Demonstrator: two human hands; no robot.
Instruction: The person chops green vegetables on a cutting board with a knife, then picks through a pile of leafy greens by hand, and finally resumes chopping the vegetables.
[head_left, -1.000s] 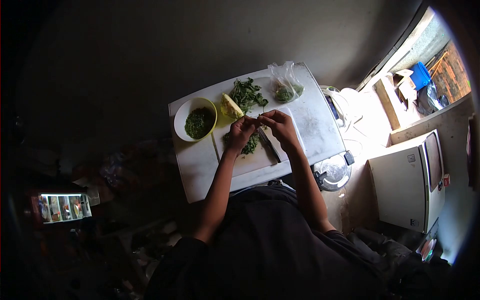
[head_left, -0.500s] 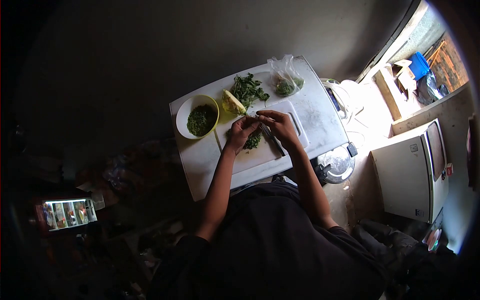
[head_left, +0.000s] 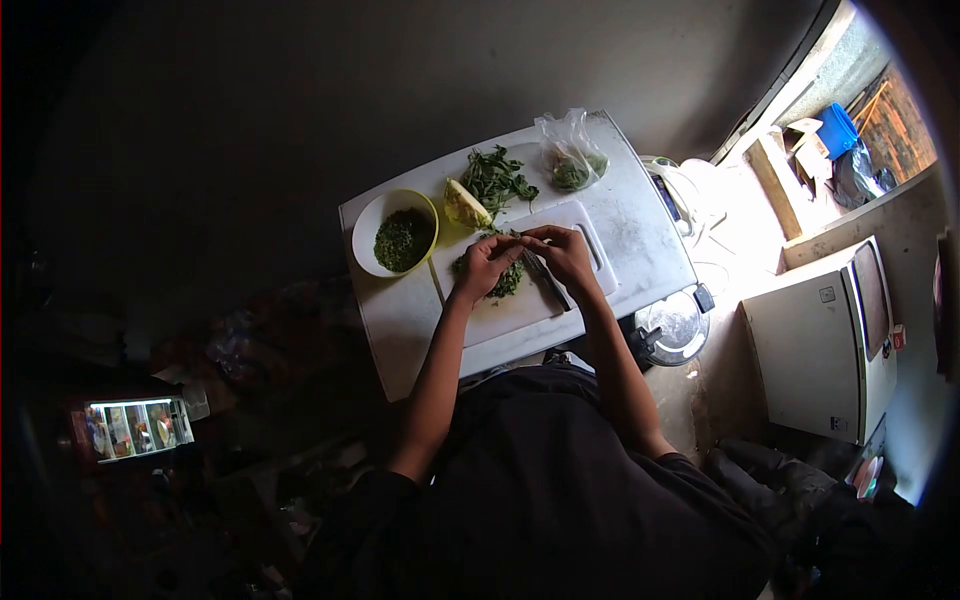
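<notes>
Over the white cutting board [head_left: 510,318], my left hand [head_left: 485,267] and my right hand [head_left: 563,256] meet fingertip to fingertip. Both are closed in a pinch, and what lies between the fingers is too small to make out. Chopped green herbs [head_left: 507,283] lie on the board, partly covered by my left hand. A knife [head_left: 553,288] rests beside them, its dark handle toward me and its blade end partly hidden under my right hand. Just beyond the hands sits a cut piece of yellowish-green vegetable [head_left: 465,205], possibly cabbage.
A white and yellow-green bowl [head_left: 366,232] of chopped greens stands on the white table [head_left: 395,345]. Leafy herbs [head_left: 495,178] and a clear plastic bag [head_left: 572,155] with greens lie at the back. A lidded pot [head_left: 672,328] and a small white fridge [head_left: 805,345] are at the right.
My hands have shifted slightly, with the right fingers lower and closer to the left ones. The knife, bowl and herbs stay where they were.
</notes>
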